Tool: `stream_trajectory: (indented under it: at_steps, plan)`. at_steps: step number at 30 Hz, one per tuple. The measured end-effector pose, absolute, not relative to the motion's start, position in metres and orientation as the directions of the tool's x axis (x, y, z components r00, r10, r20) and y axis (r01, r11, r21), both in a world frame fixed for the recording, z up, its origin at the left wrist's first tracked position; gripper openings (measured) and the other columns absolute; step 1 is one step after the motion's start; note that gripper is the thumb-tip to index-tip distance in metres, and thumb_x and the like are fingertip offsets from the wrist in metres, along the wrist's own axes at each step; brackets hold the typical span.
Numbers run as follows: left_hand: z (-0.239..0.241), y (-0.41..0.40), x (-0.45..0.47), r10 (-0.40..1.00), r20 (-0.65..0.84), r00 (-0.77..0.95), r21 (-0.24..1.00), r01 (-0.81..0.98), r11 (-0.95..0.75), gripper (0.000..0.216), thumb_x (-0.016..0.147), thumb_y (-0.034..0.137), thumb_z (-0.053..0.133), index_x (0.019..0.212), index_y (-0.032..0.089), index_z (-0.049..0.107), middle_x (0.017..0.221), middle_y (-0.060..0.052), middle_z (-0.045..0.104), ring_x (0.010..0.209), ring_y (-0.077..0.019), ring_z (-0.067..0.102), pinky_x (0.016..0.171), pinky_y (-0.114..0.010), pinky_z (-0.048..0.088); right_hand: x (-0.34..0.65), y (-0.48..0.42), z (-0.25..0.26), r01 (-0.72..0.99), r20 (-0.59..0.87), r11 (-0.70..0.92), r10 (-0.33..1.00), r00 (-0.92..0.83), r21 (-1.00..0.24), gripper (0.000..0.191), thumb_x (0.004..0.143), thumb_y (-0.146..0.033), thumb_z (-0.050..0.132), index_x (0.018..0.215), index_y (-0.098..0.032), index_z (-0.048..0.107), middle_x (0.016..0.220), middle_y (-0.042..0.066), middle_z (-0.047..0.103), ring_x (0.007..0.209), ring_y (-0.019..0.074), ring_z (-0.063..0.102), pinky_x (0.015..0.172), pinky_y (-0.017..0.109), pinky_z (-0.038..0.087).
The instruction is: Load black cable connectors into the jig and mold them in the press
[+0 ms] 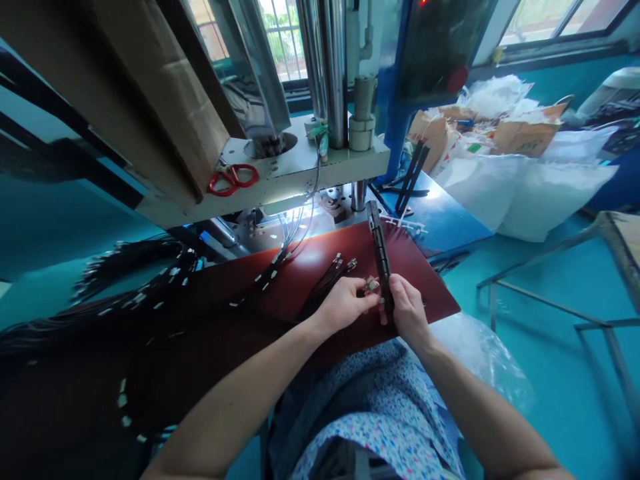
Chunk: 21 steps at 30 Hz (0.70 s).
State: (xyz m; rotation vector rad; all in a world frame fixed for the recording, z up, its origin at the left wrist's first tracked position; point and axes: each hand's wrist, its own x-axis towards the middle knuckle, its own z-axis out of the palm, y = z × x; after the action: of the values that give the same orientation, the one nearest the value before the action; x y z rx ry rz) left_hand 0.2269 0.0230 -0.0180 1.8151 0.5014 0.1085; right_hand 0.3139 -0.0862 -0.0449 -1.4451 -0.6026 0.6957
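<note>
Head view: my left hand [343, 303] pinches a small silvery metal connector [371, 285] between thumb and fingertips, right beside a long black slotted bar [381, 248]. My right hand [407, 307] has its fingers wrapped around that bar's near end. Just past my left fingers, slim black cables with silvery tips [345, 262] lie on the glossy red-brown board [300, 280] under both hands. Farther out, leftward from my fingers, red-handled scissors [233, 180] sit at the pale metal press plate's edge [350, 167].

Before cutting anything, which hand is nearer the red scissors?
Left. Your left hand is below and right of the red scissors in view; your right hand is farther right, holding a black strip.
</note>
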Motion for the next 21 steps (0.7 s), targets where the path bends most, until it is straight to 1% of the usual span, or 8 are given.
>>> stream_trajectory:
  at_steps: [2, 4, 7, 10, 12, 16, 18, 21]
  plan:
    - [-0.020, 0.022, 0.230, 0.400, -0.207, 0.893, 0.957, 0.269, -0.105, 0.024, 0.072, 0.031, 0.057, 0.057, 0.014, 0.051, 0.048, 0.004, 0.047, 0.047, -0.0076, 0.042, 0.050, -0.021, 0.032, 0.314, -0.086, -0.045, -0.061, -0.039, 0.003, 0.739, 0.673, -0.998, 0.036, 0.089, -0.052, 0.040, 0.073, -0.021, 0.046, 0.047, -0.006, 0.050, 0.034, 0.0105, 0.046, 0.034, 0.022, 0.033]
    - [-0.021, 0.021, 0.230, 0.410, -0.225, 0.884, 0.963, 0.267, -0.047, 0.023, 0.071, 0.031, 0.058, 0.057, 0.014, 0.051, 0.047, 0.005, 0.045, 0.045, -0.0069, 0.040, 0.049, -0.021, 0.032, 0.314, -0.085, -0.047, -0.062, -0.034, 0.010, 0.743, 0.669, -0.998, 0.037, 0.088, -0.053, 0.040, 0.073, -0.021, 0.046, 0.048, -0.006, 0.050, 0.034, 0.0107, 0.046, 0.034, 0.022, 0.034]
    - [-0.024, 0.018, 0.229, 0.432, -0.201, 0.879, 0.963, 0.257, -0.075, 0.023, 0.072, 0.031, 0.058, 0.058, 0.013, 0.053, 0.049, 0.004, 0.049, 0.047, -0.0072, 0.042, 0.050, -0.021, 0.033, 0.314, -0.083, -0.050, -0.027, -0.012, 0.009, 0.746, 0.666, -1.000, 0.037, 0.088, -0.054, 0.040, 0.072, -0.021, 0.046, 0.047, -0.006, 0.049, 0.033, 0.0103, 0.045, 0.033, 0.022, 0.032]
    - [-0.026, 0.017, 0.227, 0.455, -0.144, 0.879, 0.967, 0.222, -0.123, 0.022, 0.073, 0.029, 0.057, 0.059, 0.013, 0.055, 0.055, 0.001, 0.055, 0.052, -0.0084, 0.046, 0.052, -0.021, 0.035, 0.312, -0.081, -0.052, 0.094, 0.054, -0.014, 0.733, 0.678, -0.996, 0.039, 0.089, -0.054, 0.039, 0.070, -0.021, 0.046, 0.044, -0.007, 0.045, 0.033, 0.0094, 0.043, 0.034, 0.021, 0.031]
    - [-0.026, 0.017, 0.226, 0.450, -0.141, 0.882, 0.972, 0.209, -0.106, 0.022, 0.073, 0.029, 0.058, 0.060, 0.013, 0.054, 0.056, 0.001, 0.056, 0.053, -0.0086, 0.047, 0.052, -0.020, 0.035, 0.311, -0.081, -0.053, 0.131, 0.065, -0.032, 0.739, 0.671, -0.991, 0.039, 0.089, -0.054, 0.039, 0.070, -0.021, 0.046, 0.044, -0.007, 0.045, 0.033, 0.0092, 0.043, 0.034, 0.021, 0.031]
    - [-0.023, 0.023, 0.226, 0.395, -0.197, 0.897, 0.977, 0.212, 0.007, 0.021, 0.075, 0.035, 0.059, 0.074, 0.014, 0.054, 0.056, 0.004, 0.052, 0.045, -0.0066, 0.041, 0.045, -0.020, 0.030, 0.314, -0.084, -0.051, 0.012, -0.005, -0.017, 0.755, 0.656, -1.000, 0.038, 0.089, -0.054, 0.039, 0.071, -0.021, 0.046, 0.046, -0.006, 0.048, 0.032, 0.0096, 0.044, 0.033, 0.021, 0.032]
    - [-0.021, 0.027, 0.227, 0.442, -0.168, 0.881, 0.980, 0.199, -0.024, 0.020, 0.077, 0.035, 0.057, 0.080, 0.016, 0.052, 0.056, 0.005, 0.050, 0.044, -0.0065, 0.039, 0.045, -0.020, 0.029, 0.315, -0.086, -0.049, -0.031, -0.019, 0.003, 0.737, 0.676, -1.000, 0.038, 0.089, -0.054, 0.039, 0.072, -0.020, 0.046, 0.048, -0.006, 0.050, 0.032, 0.0092, 0.044, 0.033, 0.021, 0.032]
    - [-0.020, 0.030, 0.228, 0.518, -0.088, 0.851, 0.955, 0.221, -0.200, 0.016, 0.076, 0.031, 0.057, 0.076, 0.015, 0.053, 0.060, 0.004, 0.052, 0.054, -0.0087, 0.045, 0.052, -0.020, 0.034, 0.316, -0.087, -0.048, -0.051, -0.027, 0.011, 0.719, 0.695, -0.999, 0.037, 0.088, -0.054, 0.040, 0.074, -0.020, 0.046, 0.051, -0.006, 0.052, 0.032, 0.0086, 0.044, 0.033, 0.021, 0.032]
